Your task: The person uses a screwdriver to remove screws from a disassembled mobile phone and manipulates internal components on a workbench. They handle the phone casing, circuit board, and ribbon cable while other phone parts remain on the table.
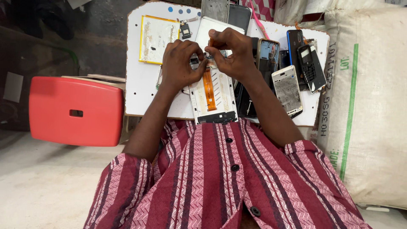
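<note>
White work board: laid across the lap, a red stool just beside one edge and a white sack beside the other. Opened phone frame with an orange flex strip: set at the board's middle, its upper end covered by both hands. Left hand and right hand: fingers curled nearly closed and pinched on a small part there; stripped phones are ranged along the sack-side edge.

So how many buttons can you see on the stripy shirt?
3. The top button sits just below the white board's edge, the middle button is under it, and the bottom button is lowest. More may be hidden.
</note>
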